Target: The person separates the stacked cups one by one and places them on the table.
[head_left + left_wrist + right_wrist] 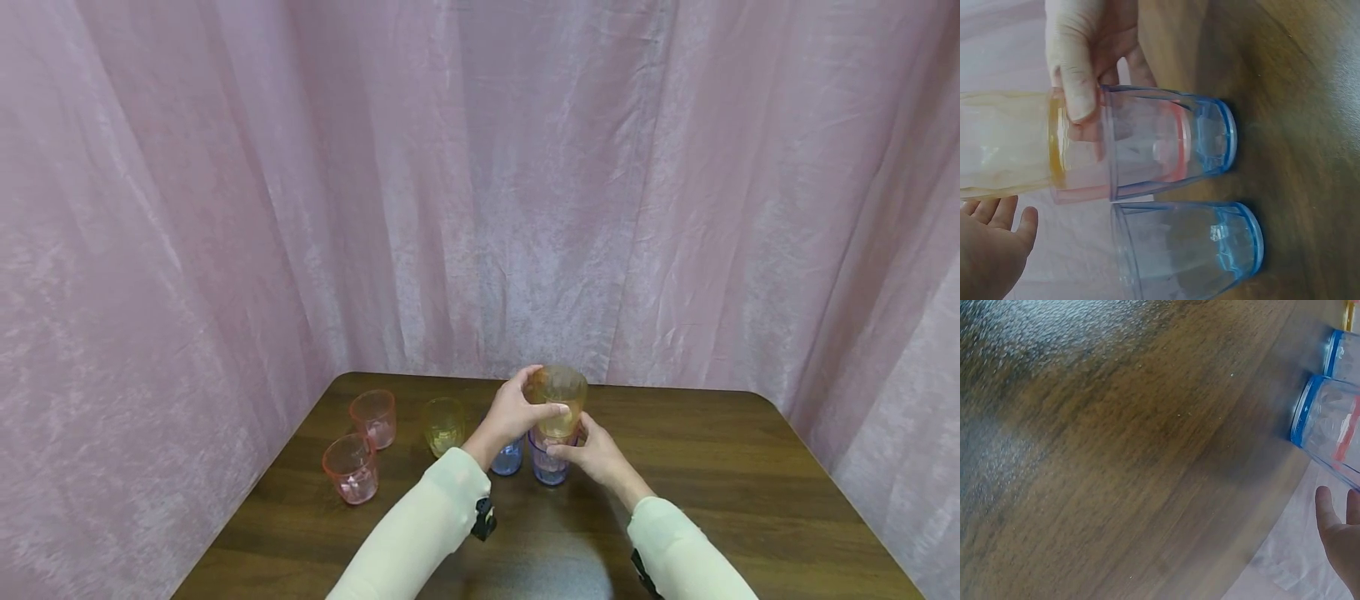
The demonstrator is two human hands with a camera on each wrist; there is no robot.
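My left hand (512, 417) holds a clear yellow cup (561, 385), thumb across its front and fingers behind. The yellow cup's base sits inside a pink cup (1079, 165), which is nested in a blue cup (1147, 169) standing on the table. Lower down, my right hand (602, 458) grips the pink cup near its rim; the left wrist view shows that thumb on the pink wall. Just left of the stack is a second blue cup (1191, 250), partly behind my left hand in the head view. The right wrist view catches only part of the right hand.
A brown wooden table (712, 483) carries everything. To the left stand another yellow cup (445, 429) and two pink cups, the rear one (373, 419) and the front one (351, 473). Pink curtains (525, 208) hang behind the table and along both sides.
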